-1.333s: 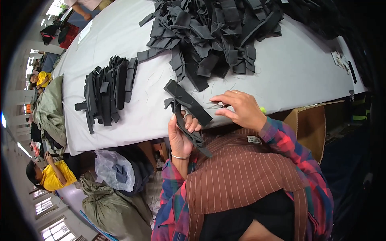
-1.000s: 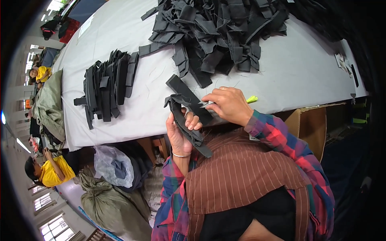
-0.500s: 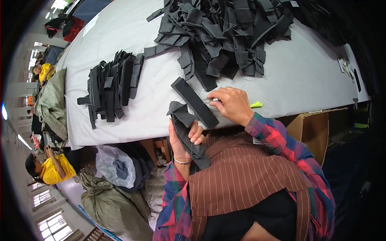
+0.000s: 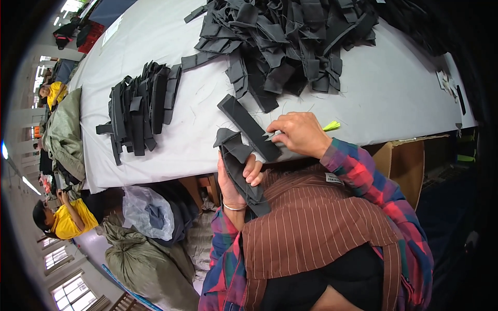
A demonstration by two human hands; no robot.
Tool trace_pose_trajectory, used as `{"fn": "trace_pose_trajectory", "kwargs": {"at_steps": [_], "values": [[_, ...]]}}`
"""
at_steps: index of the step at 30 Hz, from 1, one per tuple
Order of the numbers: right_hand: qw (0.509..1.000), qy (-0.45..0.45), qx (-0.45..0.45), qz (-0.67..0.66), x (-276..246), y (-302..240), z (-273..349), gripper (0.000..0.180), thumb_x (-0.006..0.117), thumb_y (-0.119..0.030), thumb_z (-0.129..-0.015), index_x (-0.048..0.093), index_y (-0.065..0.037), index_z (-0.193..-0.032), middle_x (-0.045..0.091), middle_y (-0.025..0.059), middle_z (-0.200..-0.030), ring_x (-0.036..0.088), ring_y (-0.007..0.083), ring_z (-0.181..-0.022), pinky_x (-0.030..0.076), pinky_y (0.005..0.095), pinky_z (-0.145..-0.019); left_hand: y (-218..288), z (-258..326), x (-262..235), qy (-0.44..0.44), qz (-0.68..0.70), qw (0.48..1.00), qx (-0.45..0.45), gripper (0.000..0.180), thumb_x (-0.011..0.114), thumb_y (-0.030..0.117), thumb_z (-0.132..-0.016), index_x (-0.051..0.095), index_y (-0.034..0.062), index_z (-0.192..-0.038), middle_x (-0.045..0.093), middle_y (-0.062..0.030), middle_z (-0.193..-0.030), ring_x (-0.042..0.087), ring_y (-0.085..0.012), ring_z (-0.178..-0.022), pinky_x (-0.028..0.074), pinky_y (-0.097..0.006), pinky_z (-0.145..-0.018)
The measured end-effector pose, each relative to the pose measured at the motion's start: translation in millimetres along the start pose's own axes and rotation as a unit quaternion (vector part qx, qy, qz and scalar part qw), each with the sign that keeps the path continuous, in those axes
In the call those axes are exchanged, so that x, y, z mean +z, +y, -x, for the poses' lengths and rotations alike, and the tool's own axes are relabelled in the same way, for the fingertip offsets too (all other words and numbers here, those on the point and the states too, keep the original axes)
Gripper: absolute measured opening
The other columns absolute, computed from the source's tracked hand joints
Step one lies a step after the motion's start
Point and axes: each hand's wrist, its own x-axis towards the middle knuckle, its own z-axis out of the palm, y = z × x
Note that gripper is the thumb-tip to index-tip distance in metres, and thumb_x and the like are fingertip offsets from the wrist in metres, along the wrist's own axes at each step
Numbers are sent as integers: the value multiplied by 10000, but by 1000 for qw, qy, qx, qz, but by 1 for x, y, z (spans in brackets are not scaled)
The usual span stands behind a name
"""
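My left hand (image 4: 232,187), near the table's front edge, is closed around a bundle of folded dark grey fabric strips (image 4: 237,169). Just beyond it a single flat dark strip (image 4: 248,126) lies slantwise on the table. My right hand (image 4: 302,136) is closed in a pinch over the near right end of that strip. Small pointed metal tips, like those of thread snips (image 4: 268,137), poke out from its fingertips; the rest is hidden in the palm. A yellow-green tassel (image 4: 331,126) shows behind this hand.
A large heap of dark fabric strips (image 4: 290,44) covers the far middle of the white-covered table (image 4: 202,111). A smaller stack (image 4: 137,111) lies left. Below the edge are a cardboard box (image 4: 404,163) and sacks (image 4: 148,264). Two people in yellow (image 4: 75,217) are at left.
My right hand has shifted slightly left, bringing the metal tips onto the lying strip's edge. The tassel has moved up a little. My left hand keeps its hold.
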Motion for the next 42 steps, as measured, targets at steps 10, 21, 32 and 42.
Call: {"fn": "trace_pose_trajectory", "kwargs": {"at_steps": [10,21,32,42], "values": [[994,-5,86,-64,16,20,10,123,692,-208,-775,700,-136,-874,680,19,-818,637,216,-727,483,330,-628,10,16,19,-66,-106,992,7,303,521,265,-936,510,5,-1091,461,-45,-728,456,-164,-654,441,-312,-547],[835,-45,165,-522,-27,-1,9,428,659,-184,-873,551,-66,-1270,537,-15,-931,474,53,-862,415,212,-810,2,-11,29,73,-501,862,-16,259,587,33,-900,537,-42,-1142,611,-37,-993,567,-61,-863,460,-193,-759],[689,64,218,-688,-37,-2,19,134,573,-58,-903,584,-26,-1032,456,-46,-687,301,7,-502,275,193,-467,11,-33,58,-16,-804,520,288,227,635,-52,-767,631,1,-987,618,-111,-921,595,-254,-856,458,-304,-772],[442,203,172,-857,-44,-13,19,131,538,-70,-943,546,-104,-1069,391,-71,-663,295,36,-488,309,225,-517,-21,-37,56,-31,-651,753,94,487,623,125,-882,457,8,-1325,544,-122,-1264,518,-216,-1146,424,-309,-922]]}}
